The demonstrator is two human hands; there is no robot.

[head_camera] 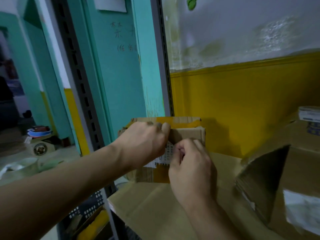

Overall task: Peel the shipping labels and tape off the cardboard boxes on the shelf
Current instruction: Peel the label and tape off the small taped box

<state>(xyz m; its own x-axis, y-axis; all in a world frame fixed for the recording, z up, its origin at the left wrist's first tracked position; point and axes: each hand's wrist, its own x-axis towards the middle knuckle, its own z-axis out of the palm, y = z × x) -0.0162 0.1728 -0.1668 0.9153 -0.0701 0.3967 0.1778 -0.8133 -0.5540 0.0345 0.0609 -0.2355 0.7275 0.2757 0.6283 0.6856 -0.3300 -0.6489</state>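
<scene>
Floor, far left: a round blue bowl (39, 132) and a round metal tin (40, 149) lie among blurred clutter.
Shelf frame: a grey slotted steel upright (81, 87) stands at the front, with a teal painted door frame (119, 70) behind it.
Below the shelf: a black perforated plastic crate (86, 209) is partly visible.
Left hand: the left hand (143, 144) reaches in from the left. Its grip is closed over the box's top left edge, with the fingers curled onto the upper face.
Box: the small brown cardboard box (188, 134) stands upright at the left end of the shelf, near the yellow lower wall band (242, 101).
Label: the white printed shipping label (167, 152) is on the box's front face, between the two hands and partly covered by them.
Tape: yellow tape (183, 122) runs across the box's top rear edge, and more shows low on the front face.
Right hand: the right hand (192, 168) has a clenched grip, with thumb and forefinger pinching the label's right edge.
Shelf surface: a flat brown cardboard sheet (147, 205) lies under the box.
Right side: a tilted stack of folded cardboard (263, 177) stands well apart from the box. A white and blue carton (310, 114) sits at the far right edge.
</scene>
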